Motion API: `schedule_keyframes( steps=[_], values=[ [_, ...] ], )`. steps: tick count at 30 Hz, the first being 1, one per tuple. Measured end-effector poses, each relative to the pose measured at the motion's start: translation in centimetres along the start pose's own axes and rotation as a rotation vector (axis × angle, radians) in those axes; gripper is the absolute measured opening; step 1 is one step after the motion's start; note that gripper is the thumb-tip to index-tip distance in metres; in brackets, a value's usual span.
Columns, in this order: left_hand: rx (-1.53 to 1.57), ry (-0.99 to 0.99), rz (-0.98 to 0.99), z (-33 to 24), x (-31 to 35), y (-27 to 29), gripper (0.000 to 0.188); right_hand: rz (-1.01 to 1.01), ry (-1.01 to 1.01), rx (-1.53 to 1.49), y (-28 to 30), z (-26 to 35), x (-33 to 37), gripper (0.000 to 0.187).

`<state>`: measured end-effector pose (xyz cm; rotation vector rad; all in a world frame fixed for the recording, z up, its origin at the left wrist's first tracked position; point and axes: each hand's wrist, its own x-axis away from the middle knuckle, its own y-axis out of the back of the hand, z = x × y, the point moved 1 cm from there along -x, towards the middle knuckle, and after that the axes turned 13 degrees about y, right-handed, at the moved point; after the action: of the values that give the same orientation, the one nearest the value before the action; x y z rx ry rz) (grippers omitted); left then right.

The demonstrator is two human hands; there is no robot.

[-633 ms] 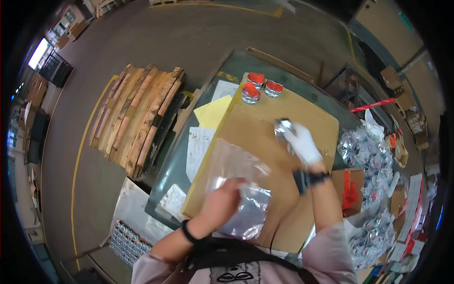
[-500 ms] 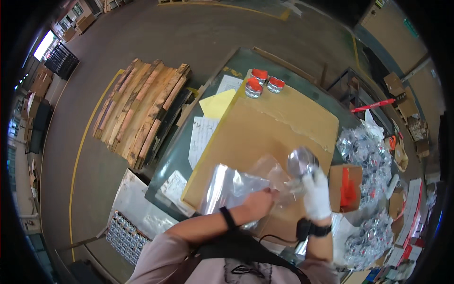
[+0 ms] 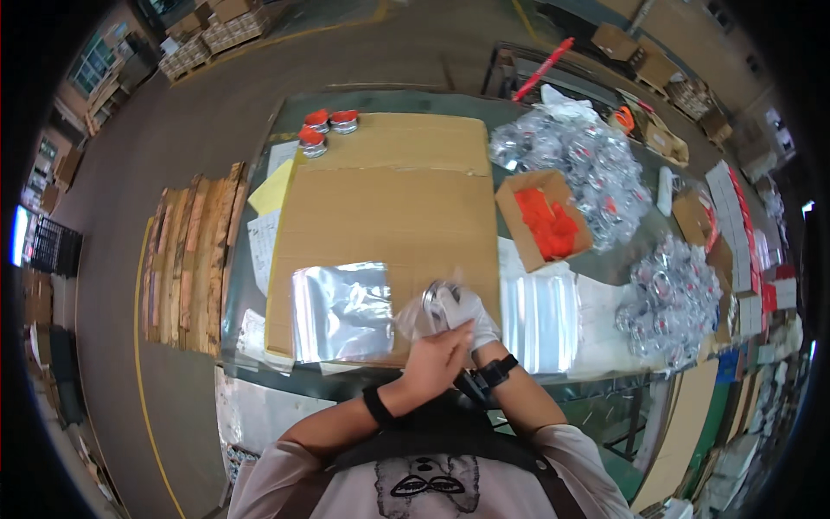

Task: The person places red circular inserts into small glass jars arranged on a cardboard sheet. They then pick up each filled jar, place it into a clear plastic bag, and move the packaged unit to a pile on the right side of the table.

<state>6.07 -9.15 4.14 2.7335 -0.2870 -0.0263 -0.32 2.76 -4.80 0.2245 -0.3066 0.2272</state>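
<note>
Over the near edge of the cardboard, my two hands are close together. My right hand [image 3: 471, 317], in a white glove, is closed around a shiny round metal part [image 3: 439, 296]. A thin clear plastic bag [image 3: 410, 318] lies around that part, slightly blurred. My bare left hand [image 3: 432, 359] sits just below, fingers pressed together on the bag; its fingertips are partly hidden against the glove. To the left, a stack of flat clear plastic bags [image 3: 343, 311] rests on the cardboard sheet [image 3: 389, 203].
Several metal rings with red inserts [image 3: 316, 138] stand at the cardboard's far left corner. A small carton [image 3: 517, 221] of red pieces is at the right. Beyond it lie heaps of bagged metal parts [image 3: 575, 160]. Papers [image 3: 262, 251] line the left table edge; a wooden pallet [image 3: 186, 264] stands beside.
My view has turned rightward. My right hand has brought the metal part in to my left hand, and the bag now surrounds it.
</note>
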Motion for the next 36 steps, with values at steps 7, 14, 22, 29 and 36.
schedule_keyframes(
  steps=[7, 14, 22, 29, 36],
  values=[
    [0.857, 0.643, -0.057, 3.1, -2.8, 2.5, 0.027, 0.081, 0.517, 0.853, 4.2, 12.1, 10.9, 0.041],
    [-0.646, 0.061, 0.046, 5.5, -0.3, -0.5, 0.028, -0.060, 0.135, -0.233, 3.5, 1.3, 6.3, 0.035],
    [-0.489, 0.176, -0.020, 4.4, -0.9, 0.1, 0.029, 0.083, 0.683, 1.143, 2.3, 2.6, 5.8, 0.025],
    [-0.546, 0.077, 0.125, 8.8, -2.1, 0.2, 0.043, 0.257, 0.686, 0.871, 4.1, 3.0, 2.4, 0.018],
    [0.101, 0.500, -0.191, 6.4, -2.0, 7.1, 0.040, -0.450, 0.500, 0.549, 22.6, 4.0, 14.6, 0.029]
  ],
)
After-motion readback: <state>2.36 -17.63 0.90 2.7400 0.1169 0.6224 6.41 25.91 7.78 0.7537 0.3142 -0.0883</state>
